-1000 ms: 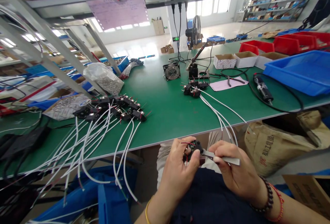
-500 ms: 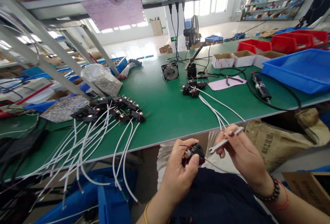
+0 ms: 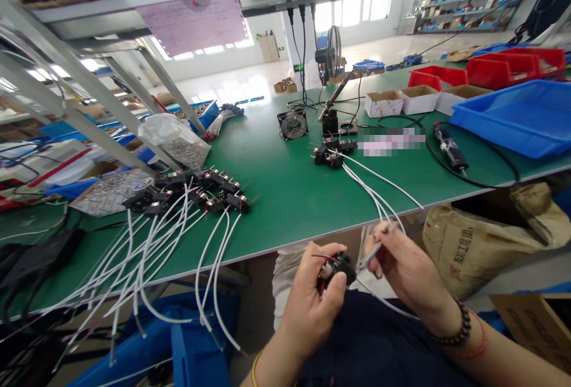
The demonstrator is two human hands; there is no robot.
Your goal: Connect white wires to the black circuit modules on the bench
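Note:
Below the table's near edge, my left hand (image 3: 312, 301) is closed around a small black socket part (image 3: 339, 266) with red wires and a white cable trailing from it. My right hand (image 3: 408, 271) pinches a small flat metal wrench (image 3: 373, 248), its tip pointing down-left at the black part, close to it. On the green table (image 3: 285, 191) lies a row of several like black parts with white cables (image 3: 196, 194) to the left. Another small group of black parts with white cables (image 3: 330, 154) lies in the middle.
A small fan (image 3: 292, 124), a soldering iron stand (image 3: 332, 115), cardboard boxes (image 3: 383, 103), a blue tray (image 3: 521, 116), red bins (image 3: 495, 69) and an electric screwdriver (image 3: 449, 148) stand further back. Bags of small parts (image 3: 173, 137) lie left. A brown sack (image 3: 473, 244) sits under the table at right.
My right hand lifted the wrench off the black part and swung it up, then brought it back down toward the part. My left hand kept hold of the part.

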